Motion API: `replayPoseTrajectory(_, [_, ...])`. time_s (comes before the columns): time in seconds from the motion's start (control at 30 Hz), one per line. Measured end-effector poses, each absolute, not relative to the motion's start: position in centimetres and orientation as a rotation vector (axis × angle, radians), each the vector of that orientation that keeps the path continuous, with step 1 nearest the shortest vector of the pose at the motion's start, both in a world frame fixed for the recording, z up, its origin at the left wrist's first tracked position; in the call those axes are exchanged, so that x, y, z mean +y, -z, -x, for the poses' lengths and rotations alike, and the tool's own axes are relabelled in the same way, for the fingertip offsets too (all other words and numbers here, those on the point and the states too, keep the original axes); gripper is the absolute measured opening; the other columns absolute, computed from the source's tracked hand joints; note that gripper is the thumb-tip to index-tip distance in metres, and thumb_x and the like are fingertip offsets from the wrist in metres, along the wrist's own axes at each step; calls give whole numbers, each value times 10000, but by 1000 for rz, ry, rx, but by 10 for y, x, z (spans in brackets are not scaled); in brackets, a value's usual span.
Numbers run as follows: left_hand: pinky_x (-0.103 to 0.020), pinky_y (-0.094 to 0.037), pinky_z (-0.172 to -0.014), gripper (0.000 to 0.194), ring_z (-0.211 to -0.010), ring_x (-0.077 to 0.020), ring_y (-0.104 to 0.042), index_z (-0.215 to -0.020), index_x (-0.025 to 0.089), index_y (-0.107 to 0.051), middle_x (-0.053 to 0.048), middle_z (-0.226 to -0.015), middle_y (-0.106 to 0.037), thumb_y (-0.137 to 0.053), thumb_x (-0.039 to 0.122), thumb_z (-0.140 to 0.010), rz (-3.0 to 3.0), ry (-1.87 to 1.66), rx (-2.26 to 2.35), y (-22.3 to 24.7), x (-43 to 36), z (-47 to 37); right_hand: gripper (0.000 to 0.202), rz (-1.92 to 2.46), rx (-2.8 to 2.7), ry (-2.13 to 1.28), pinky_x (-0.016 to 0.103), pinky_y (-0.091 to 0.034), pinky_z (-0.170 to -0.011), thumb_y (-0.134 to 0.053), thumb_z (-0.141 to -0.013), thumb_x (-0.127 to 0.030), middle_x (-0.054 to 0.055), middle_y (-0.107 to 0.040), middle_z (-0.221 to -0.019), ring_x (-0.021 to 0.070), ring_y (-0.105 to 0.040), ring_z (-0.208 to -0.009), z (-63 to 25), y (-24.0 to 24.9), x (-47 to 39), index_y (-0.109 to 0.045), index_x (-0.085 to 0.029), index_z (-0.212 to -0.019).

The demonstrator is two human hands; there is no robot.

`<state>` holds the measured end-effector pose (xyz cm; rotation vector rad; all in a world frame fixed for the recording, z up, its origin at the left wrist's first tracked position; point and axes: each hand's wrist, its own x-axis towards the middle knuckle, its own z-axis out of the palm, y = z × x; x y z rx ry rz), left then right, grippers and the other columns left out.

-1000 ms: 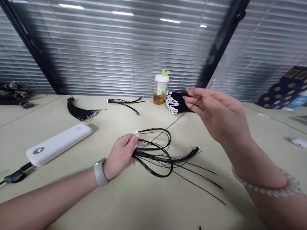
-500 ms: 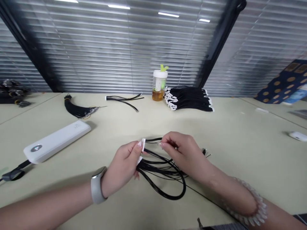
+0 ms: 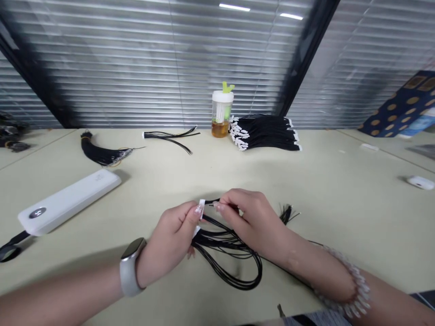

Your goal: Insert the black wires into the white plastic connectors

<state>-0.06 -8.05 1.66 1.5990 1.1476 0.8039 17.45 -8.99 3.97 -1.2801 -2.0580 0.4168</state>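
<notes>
**Left hand [image 3: 171, 237] and right hand [image 3: 256, 222] hold a looped bundle of thin black wires [image 3: 217, 238] at lower centre**

Grey striped fabric [image 3: 317, 319] edges into the bottom of the frame, right of centre, with a small dark object [image 3: 280, 310], too little shown to identify, just beside it. Above lies a pale cream tabletop [image 3: 163, 294].

The wire bundle sits in the lower middle of the frame, its long axis running left to right. From the left hand it heads rightward and slightly down; its lowest loop bulges to the lower right and bends back beneath the right hand. A tuft of loose wire ends [image 3: 287, 214] points up and right beyond that hand. At the bundle's left end, a narrow white plastic connector [image 3: 201, 209] stands nearly upright in the frame, leaning slightly right, clamped under the left thumb with the other fingers curled behind. The right thumb and forefinger pinch thin wire just right of it.

Farther left, a white, round-cornered power bank [image 3: 73, 201] slants from lower left to upper right. A small white rounded case [image 3: 420, 182] lies at the right edge.

Toward the back, from left to centre, are a curved black wire bunch with silvery tips [image 3: 102, 151], a slim black harness with one white end [image 3: 159, 135], a clear white-lidded jar of amber liquid [image 3: 221, 117] and a stack of black cables with white plugs [image 3: 265, 132]. Pale horizontal blinds [image 3: 136, 63] fill the upper frame.
</notes>
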Motion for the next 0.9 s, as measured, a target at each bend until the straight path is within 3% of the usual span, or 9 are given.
replayPoseTrajectory(0.5, [-176,-296,-386,358,-348,-69,-393,-546,179,-384,47,-373,-419,-374,359,-856,-1919,-839,1137,-21,-85,0,197,1090,-2223,-184,225,-333,-566,-386,-901,-216,7,-534,-672,105,-458,-616,-173,-28,-91,-510,-168,-755])
replayPoseTrajectory(0.73, [-168,-322,-344,354,-322,-77,-433,-610,175,-468,56,-384,-420,-381,422,-848,-1715,-835,1139,-20,-82,-1,149,992,-2250,-203,198,-366,-585,-446,-891,-206,2,-558,-702,89,-501,-642,-188,-36,-78,-542,-167,-785])
replayPoseTrajectory(0.9, [-161,-295,-310,410,-290,-76,-393,-656,162,-496,56,-335,-409,-391,519,-829,-1505,-864,1171,-22,-73,-2,170,1036,-2290,59,233,-389,-631,-419,-906,-233,38,-581,-752,127,-522,-708,-203,-32,-65,-561,-164,-842])
